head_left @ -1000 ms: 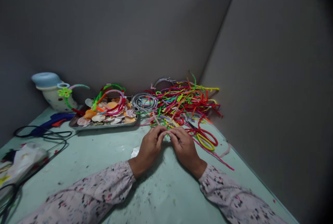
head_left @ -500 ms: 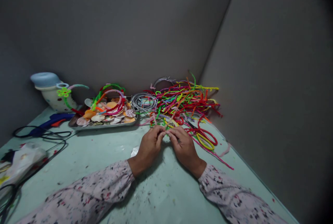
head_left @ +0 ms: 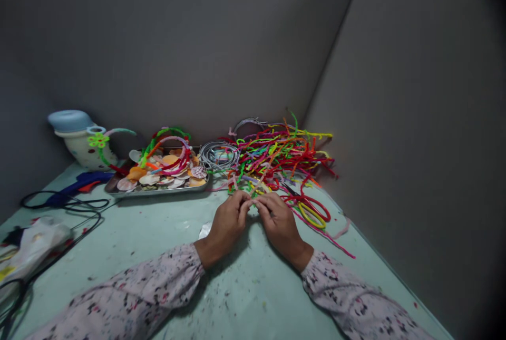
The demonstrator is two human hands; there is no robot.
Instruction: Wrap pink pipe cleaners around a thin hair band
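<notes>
Pale strand: pinched at your fingertips, an end rising toward the heap; the gripped part is hidden.
Your left hand and right hand: together, thumbs and forefingers clamped on the strand.
Shift: almost none over the last second; your grip stays put, suggesting small fingertip work, unfinished.
Scissors: just beside your right hand, lying unused.
Stem heap: beyond your fingers.
Shell tray: farther off, to the left.
</notes>
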